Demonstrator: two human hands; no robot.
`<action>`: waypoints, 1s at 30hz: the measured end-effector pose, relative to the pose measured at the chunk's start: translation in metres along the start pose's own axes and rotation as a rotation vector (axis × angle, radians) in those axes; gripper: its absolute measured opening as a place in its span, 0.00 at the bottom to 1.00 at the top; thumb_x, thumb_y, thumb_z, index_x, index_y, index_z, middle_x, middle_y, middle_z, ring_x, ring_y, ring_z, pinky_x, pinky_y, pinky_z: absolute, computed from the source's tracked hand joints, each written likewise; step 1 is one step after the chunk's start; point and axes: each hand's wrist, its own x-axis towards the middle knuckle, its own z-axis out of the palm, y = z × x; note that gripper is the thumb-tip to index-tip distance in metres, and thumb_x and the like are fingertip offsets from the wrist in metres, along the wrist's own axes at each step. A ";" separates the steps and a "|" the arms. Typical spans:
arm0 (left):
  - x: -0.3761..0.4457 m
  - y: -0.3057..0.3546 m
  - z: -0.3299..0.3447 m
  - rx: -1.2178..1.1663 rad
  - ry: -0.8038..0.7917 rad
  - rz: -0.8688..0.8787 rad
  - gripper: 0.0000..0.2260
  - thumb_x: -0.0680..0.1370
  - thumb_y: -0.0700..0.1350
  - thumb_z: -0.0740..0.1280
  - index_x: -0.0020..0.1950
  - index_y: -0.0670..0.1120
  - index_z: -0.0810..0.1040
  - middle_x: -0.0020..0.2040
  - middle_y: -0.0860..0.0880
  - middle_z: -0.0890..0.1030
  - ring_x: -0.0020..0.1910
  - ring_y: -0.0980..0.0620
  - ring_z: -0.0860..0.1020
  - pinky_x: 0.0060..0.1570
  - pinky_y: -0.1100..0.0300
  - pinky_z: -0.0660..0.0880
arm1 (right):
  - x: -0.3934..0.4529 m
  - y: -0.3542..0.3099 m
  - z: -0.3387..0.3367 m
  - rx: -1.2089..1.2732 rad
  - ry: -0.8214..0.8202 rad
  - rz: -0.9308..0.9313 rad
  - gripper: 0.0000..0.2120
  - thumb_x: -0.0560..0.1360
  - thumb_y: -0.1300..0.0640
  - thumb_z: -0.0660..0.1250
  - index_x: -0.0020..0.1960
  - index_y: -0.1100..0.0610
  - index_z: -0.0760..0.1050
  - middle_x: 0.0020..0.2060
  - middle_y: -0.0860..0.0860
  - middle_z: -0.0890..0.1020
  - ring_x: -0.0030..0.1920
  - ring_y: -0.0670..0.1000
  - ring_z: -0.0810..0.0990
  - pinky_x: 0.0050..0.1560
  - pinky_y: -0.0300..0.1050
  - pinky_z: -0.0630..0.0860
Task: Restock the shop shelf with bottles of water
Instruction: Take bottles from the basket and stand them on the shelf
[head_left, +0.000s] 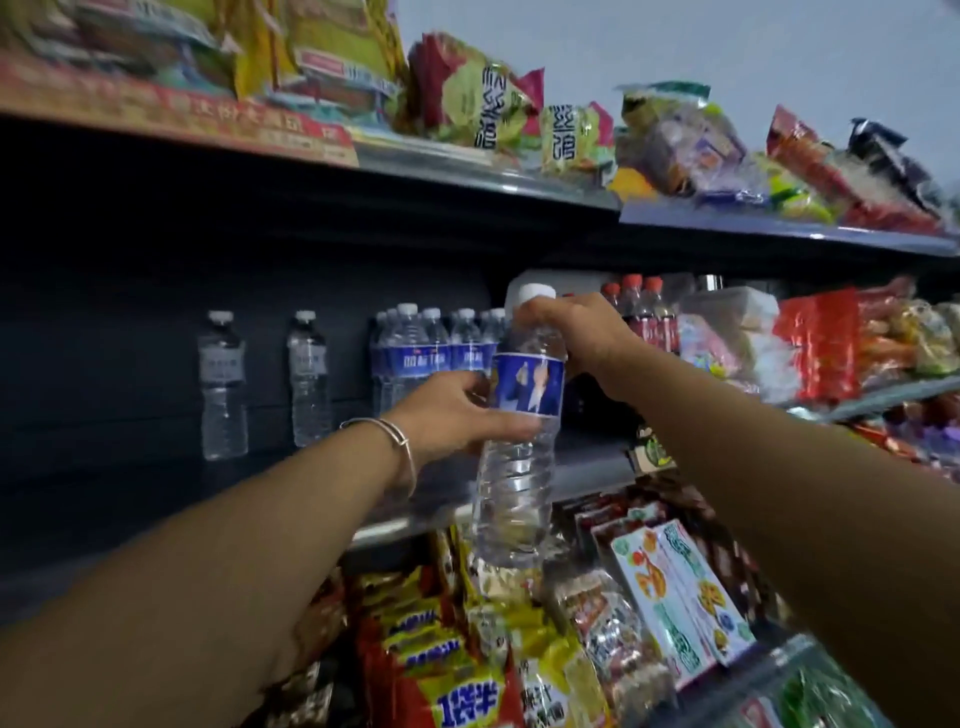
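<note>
— Where was the bottle (522, 431) when you looked?

— In the air, upright, in front of the middle shelf (587, 470), its base hanging lower than the shelf edge and over the snack packets (447, 670) below. It wasn't standing on anything yet.

— Who had hold of it?

— Both hands. The right hand (576, 338) had its fingers curled round the neck just under the white cap. The left hand (457, 415), the one with the bangle (395, 441), was wrapped round the body at the blue label, thumb across the front.

— And the shelf?

— A cluster of labelled bottles (436, 353) stood at the back, right behind the one being held, and two lone bottles (265, 379) stood further left, apart from each other. Red-capped drinks (641, 312) sat just to the right.

— So what worried you?

— The base needed lifting over the shelf lip; I reckoned it might catch there and tip. And pushed in too hard, it could knock the cluster behind like skittles. Thin, ribbed plastic too, so a tight squeeze might let it buckle and slip.
</note>
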 end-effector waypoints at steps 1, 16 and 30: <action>0.010 0.005 -0.004 0.001 0.023 0.003 0.25 0.58 0.55 0.79 0.51 0.47 0.80 0.47 0.47 0.85 0.49 0.46 0.82 0.55 0.49 0.78 | 0.013 -0.004 0.000 0.025 -0.003 0.005 0.12 0.70 0.51 0.70 0.42 0.61 0.80 0.35 0.54 0.80 0.33 0.53 0.78 0.32 0.43 0.75; 0.165 -0.052 0.004 0.174 0.492 -0.008 0.25 0.62 0.52 0.79 0.54 0.45 0.74 0.50 0.51 0.81 0.47 0.52 0.79 0.47 0.59 0.75 | 0.144 0.068 0.014 -0.016 -0.324 0.055 0.15 0.68 0.54 0.76 0.48 0.62 0.77 0.45 0.60 0.84 0.41 0.55 0.82 0.42 0.50 0.80; 0.216 -0.119 -0.006 0.099 0.330 -0.217 0.19 0.67 0.33 0.74 0.51 0.48 0.71 0.54 0.43 0.81 0.54 0.44 0.79 0.60 0.46 0.74 | 0.204 0.136 0.053 0.250 -0.373 0.073 0.06 0.71 0.61 0.72 0.45 0.56 0.75 0.37 0.53 0.82 0.36 0.51 0.80 0.37 0.44 0.79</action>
